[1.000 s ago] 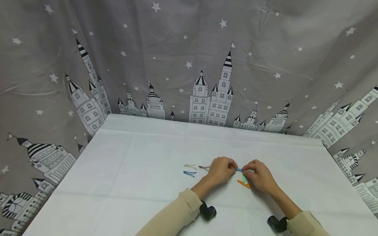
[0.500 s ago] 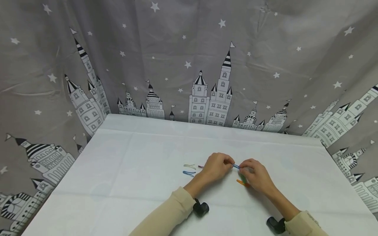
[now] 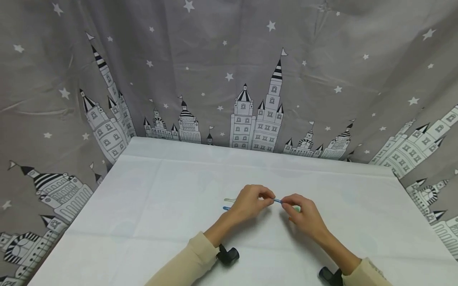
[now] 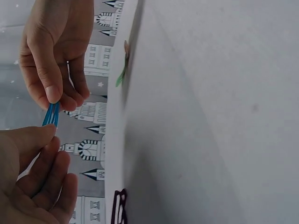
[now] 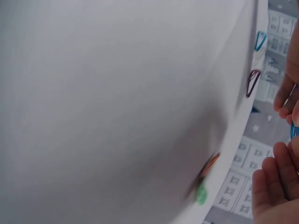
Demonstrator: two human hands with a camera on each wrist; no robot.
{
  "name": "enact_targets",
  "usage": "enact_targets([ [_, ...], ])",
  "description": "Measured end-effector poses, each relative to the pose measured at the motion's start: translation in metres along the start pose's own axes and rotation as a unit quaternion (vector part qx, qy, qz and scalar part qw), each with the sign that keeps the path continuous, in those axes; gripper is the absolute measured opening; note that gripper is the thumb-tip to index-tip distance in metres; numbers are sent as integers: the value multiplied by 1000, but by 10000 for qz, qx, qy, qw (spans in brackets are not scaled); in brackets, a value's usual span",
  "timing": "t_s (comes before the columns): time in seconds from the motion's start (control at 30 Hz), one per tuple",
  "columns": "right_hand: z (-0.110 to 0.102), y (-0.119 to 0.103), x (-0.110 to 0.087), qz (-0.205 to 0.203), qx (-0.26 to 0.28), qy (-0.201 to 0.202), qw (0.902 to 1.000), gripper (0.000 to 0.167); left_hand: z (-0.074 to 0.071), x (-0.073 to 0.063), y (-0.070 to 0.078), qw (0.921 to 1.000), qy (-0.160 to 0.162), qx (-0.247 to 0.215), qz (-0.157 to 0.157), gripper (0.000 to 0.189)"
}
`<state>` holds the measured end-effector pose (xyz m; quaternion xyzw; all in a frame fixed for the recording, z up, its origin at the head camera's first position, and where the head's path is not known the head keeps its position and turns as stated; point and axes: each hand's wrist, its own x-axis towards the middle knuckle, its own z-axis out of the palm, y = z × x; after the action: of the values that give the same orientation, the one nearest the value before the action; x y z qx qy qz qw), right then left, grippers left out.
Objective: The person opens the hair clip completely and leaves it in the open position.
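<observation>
Between my hands, raised above the white table, is a blue snap hair clip (image 3: 277, 200). My left hand (image 3: 248, 204) pinches one end between thumb and fingertips. The other end is pinched by my right hand (image 3: 304, 212). In the left wrist view, the clip's slim blue arms (image 4: 51, 114) show between the two sets of fingertips. Below my right hand lie a green clip (image 5: 201, 193) and an orange clip (image 5: 211, 163). A dark red clip (image 5: 252, 83) lies nearer my left hand, hidden behind it in the head view.
Left of my left hand, a pale clip (image 3: 229, 200) and a second blue clip (image 3: 226, 208) lie partly covered by it. The white table (image 3: 161, 222) reaches back to a grey curtain (image 3: 200, 51) printed with castles and stars.
Both hands have moved left with the blue clip and lifted it off the table, away from the green and orange clips. My left hand now covers the dark red clip.
</observation>
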<state>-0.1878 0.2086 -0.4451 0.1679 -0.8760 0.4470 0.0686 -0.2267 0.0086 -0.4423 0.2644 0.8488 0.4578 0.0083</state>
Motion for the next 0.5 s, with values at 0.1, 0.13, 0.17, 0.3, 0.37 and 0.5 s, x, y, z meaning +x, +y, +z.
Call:
enact_targets([
  [0.1, 3, -7, -1, -146, -26, 29, 9999, 8, -9, -7, 3, 9999, -92, -101, -49, 8],
  [0.13, 3, -9, -2, -206, -38, 33, 9998, 8, -12, -10, 3, 9998, -104, -155, -51, 8],
  [0.17, 4, -12, -2, -259, -42, 35, 9996, 8, -14, -12, 4, 9997, -104, -214, -54, 8],
  [0.3, 7, -21, -5, -378, 94, -26, 9992, 8, -22, -22, 4, 9990, -7, -440, -59, 7],
  [0.37, 8, -25, -6, -366, 196, -65, 9991, 8, -26, -27, 5, 9986, 47, -522, -46, 7],
  [0.5, 9, -32, -10, -318, 356, -142, 9988, 8, -30, -36, 8, 9986, 142, -511, 44, 8],
])
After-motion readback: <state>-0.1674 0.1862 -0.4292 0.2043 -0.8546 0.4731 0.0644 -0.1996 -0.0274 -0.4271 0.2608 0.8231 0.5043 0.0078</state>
